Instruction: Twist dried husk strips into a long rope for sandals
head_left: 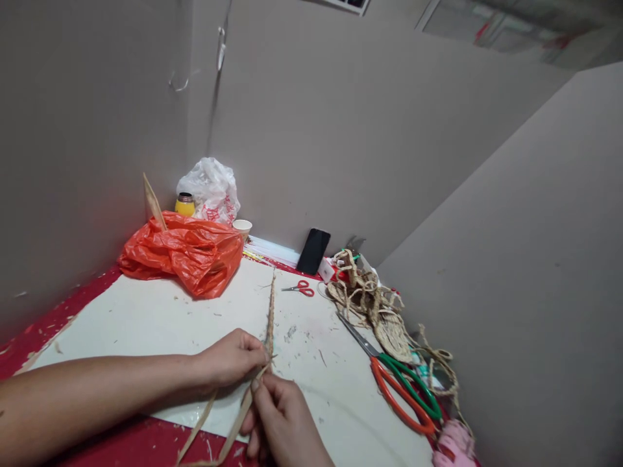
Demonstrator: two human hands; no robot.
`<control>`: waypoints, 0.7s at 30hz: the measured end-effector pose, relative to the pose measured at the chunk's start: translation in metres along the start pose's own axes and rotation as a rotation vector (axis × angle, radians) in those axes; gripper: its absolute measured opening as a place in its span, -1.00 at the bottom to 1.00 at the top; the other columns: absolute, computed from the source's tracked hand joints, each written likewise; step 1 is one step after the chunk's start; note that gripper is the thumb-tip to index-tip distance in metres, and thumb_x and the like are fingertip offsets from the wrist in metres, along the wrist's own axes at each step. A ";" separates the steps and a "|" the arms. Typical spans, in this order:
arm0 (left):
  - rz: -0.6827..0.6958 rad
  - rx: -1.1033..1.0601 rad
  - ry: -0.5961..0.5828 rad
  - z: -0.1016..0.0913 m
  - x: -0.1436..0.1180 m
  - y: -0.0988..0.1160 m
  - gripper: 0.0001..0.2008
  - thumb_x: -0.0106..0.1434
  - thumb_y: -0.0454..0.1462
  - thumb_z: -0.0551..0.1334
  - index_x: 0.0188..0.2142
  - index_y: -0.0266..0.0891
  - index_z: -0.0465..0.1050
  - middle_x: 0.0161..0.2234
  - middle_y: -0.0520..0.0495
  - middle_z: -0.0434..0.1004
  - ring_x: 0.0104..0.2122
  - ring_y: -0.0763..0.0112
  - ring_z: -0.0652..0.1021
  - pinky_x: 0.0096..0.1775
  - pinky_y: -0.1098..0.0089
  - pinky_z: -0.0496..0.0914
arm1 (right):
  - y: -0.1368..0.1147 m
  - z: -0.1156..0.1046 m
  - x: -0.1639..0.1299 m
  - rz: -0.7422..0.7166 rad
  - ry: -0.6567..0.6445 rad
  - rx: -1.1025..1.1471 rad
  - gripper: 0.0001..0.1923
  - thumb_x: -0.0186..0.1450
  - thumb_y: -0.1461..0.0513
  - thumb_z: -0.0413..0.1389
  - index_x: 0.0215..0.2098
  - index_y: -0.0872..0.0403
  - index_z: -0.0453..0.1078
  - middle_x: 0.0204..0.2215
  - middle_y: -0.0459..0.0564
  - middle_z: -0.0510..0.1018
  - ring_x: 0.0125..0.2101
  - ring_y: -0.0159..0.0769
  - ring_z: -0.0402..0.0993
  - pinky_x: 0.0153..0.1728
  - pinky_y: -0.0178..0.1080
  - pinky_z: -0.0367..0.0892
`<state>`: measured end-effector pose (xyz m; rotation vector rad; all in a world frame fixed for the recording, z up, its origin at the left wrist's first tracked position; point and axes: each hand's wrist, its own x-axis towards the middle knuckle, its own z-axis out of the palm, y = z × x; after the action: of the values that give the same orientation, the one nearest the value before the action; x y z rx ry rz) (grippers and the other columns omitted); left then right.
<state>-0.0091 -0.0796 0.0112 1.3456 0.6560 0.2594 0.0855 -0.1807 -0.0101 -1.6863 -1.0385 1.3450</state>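
A thin braid of dry straw-coloured fibre [271, 310] stretches away from me over the white sheet [160, 311]. My left hand [236, 355] is closed on the near end of this braid, thumb and fingers pinched together. Just below and to the right, my right hand [280, 412] pinches a flat, loose strip of the same fibre [237, 425] close to where it joins the braid. Loose strip ends hang down toward the table's front edge. The curled lower fingers of my right hand are partly hidden.
An orange plastic bag [187, 253] sits at the back left beside a paper cup [242, 226]. Small red-handled scissors [304, 288] lie past the braid. On the right are large scissors [402, 383], a tangle of braided cord [384, 311] and a phone [314, 251] leaning on the wall.
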 end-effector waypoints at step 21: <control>0.010 -0.061 -0.130 -0.008 0.000 -0.001 -0.68 0.03 -0.07 0.27 -0.54 -0.32 0.38 -0.63 0.09 0.35 -0.61 0.58 0.26 -0.47 0.50 0.15 | -0.020 -0.039 0.006 -0.135 0.013 0.011 -0.56 0.25 -0.05 0.02 -0.49 0.16 0.38 -0.64 -0.16 0.29 -0.60 -0.46 0.14 -0.55 -0.39 0.08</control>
<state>-0.0134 -0.0735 0.0092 1.2957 0.5287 0.1967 0.1216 -0.1696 0.0130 -1.5847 -1.1150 1.2494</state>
